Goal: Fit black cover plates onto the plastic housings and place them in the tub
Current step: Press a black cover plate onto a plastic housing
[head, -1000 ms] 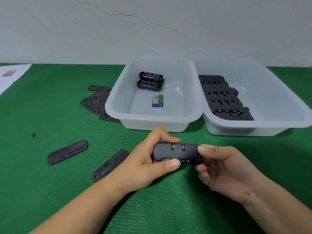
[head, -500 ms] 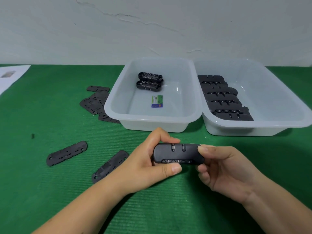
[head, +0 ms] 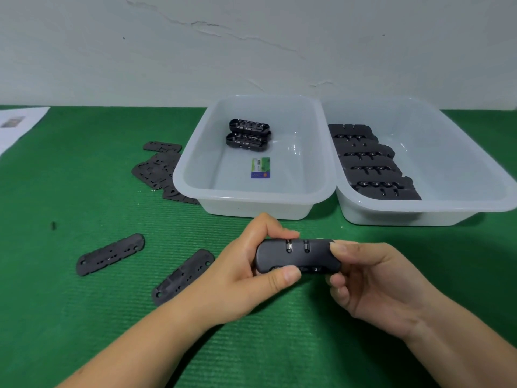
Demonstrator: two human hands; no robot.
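A black plastic housing (head: 296, 256) is held just above the green mat in front of the tubs. My left hand (head: 243, 273) grips its left end, thumb on the near edge and fingers over the top. Its right end is pinched by my right hand (head: 372, 281). Two flat black cover plates (head: 110, 253) (head: 183, 275) lie on the mat to the left. The left white tub (head: 257, 203) holds two finished housings (head: 248, 134). The right white tub (head: 419, 211) holds several black housings (head: 369, 163) in a row.
A loose pile of cover plates (head: 158, 169) lies left of the left tub. A small green and blue card (head: 260, 167) lies inside that tub. A white paper (head: 16, 124) sits at the far left edge. A white wall stands behind the table.
The housing has turned slightly in my hands, showing more of its near edge with the dials. Both hands stay in the same place.
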